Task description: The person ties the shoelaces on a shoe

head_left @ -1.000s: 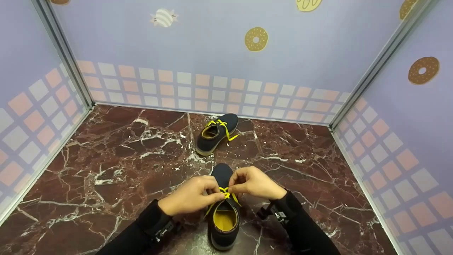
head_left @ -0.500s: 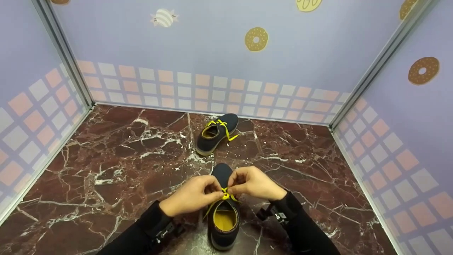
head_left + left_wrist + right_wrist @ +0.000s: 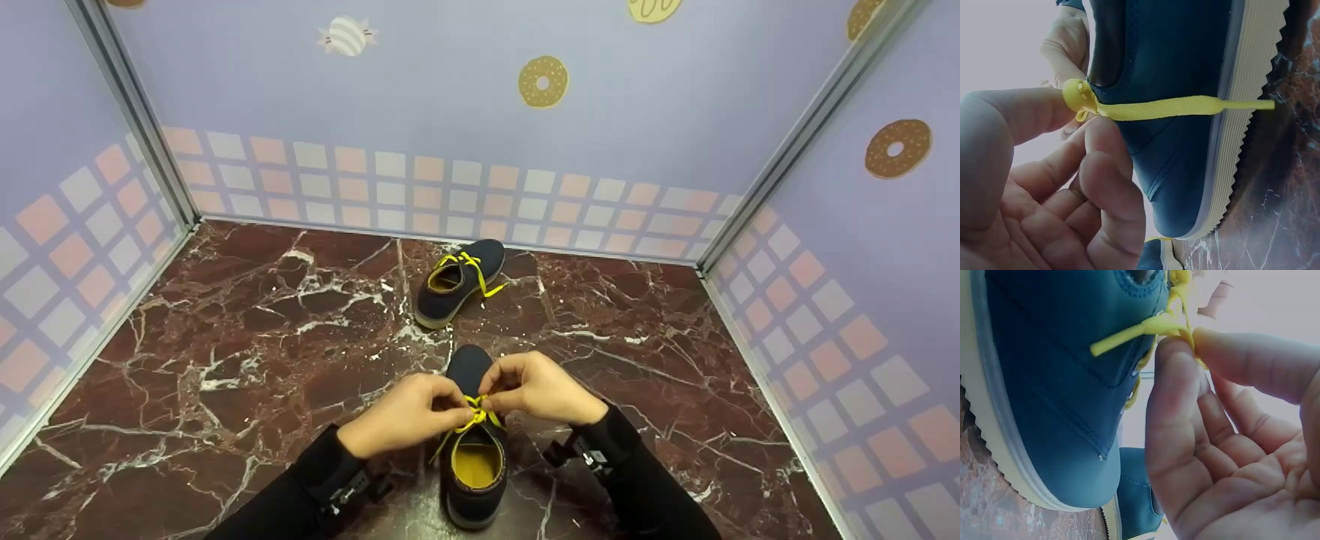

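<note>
A dark navy shoe point(image 3: 475, 506) with a yellow insole stands upright on the floor, toe pointing away from me. Over its tongue, my left hand point(image 3: 405, 420) pinches the yellow shoelace point(image 3: 1157, 108) between thumb and finger, near the knot. A loose end of that lace lies across the shoe's side in the left wrist view. From the other side, my right hand point(image 3: 544, 390) pinches the lace too, thumb against forefinger. In the right wrist view, a short lace end point(image 3: 1123, 338) sticks out past those fingertips. The fingers partly hide the knot.
A second navy shoe point(image 3: 450, 300) with yellow laces lies farther back, near the rear wall point(image 3: 450, 97). Panels enclose the reddish marble floor point(image 3: 285, 360) at the back, left and right.
My right fingertips have shifted slightly left, and less of the loose lace end shows on the near shoe's right side. My left hand keeps its pinch almost in place.
</note>
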The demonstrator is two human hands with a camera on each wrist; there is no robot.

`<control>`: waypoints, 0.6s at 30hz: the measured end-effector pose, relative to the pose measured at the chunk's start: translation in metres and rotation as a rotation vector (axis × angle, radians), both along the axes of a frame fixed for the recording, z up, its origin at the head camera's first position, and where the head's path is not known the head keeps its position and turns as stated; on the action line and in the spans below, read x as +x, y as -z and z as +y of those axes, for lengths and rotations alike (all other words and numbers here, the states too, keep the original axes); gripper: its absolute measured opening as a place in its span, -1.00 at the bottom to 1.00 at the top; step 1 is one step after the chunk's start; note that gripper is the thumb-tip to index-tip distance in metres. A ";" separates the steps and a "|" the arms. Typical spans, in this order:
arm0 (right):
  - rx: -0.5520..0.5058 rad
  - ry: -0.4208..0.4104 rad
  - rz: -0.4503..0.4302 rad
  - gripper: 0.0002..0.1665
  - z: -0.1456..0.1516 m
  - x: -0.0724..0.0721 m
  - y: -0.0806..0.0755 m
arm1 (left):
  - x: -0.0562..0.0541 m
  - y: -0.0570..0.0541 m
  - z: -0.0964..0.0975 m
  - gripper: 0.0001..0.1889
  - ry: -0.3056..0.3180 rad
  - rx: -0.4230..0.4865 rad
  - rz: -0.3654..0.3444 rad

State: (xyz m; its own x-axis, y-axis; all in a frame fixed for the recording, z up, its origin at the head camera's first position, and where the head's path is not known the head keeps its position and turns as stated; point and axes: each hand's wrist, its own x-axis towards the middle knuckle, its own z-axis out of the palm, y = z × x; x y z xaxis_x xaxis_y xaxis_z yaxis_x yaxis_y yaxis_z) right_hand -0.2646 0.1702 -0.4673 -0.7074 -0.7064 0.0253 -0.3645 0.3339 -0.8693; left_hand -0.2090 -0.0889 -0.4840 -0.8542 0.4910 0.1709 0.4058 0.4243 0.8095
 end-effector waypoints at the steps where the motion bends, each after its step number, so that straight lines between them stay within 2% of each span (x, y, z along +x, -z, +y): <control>1: 0.001 -0.001 0.004 -0.89 0.000 0.000 0.000 | 0.000 0.000 0.000 -0.89 0.004 0.003 0.004; 4: -0.001 -0.006 0.002 -0.87 0.000 0.001 0.000 | 0.000 0.000 -0.001 -0.90 0.008 0.018 -0.006; 7: -0.001 -0.008 0.002 -0.86 0.000 0.001 0.000 | -0.001 0.001 0.000 -0.90 0.008 0.057 -0.056; 18: 0.008 -0.004 0.026 -0.88 0.000 0.001 0.000 | -0.004 0.009 0.006 -0.90 -0.042 0.297 -0.363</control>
State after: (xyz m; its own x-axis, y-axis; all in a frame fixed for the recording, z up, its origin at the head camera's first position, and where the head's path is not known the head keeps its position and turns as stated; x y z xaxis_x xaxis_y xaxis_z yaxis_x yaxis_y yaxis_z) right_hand -0.2641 0.1702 -0.4676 -0.7039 -0.7093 0.0380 -0.3880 0.3391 -0.8570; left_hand -0.2127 -0.0826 -0.4933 -0.9027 0.4299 -0.0145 0.0619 0.1631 0.9847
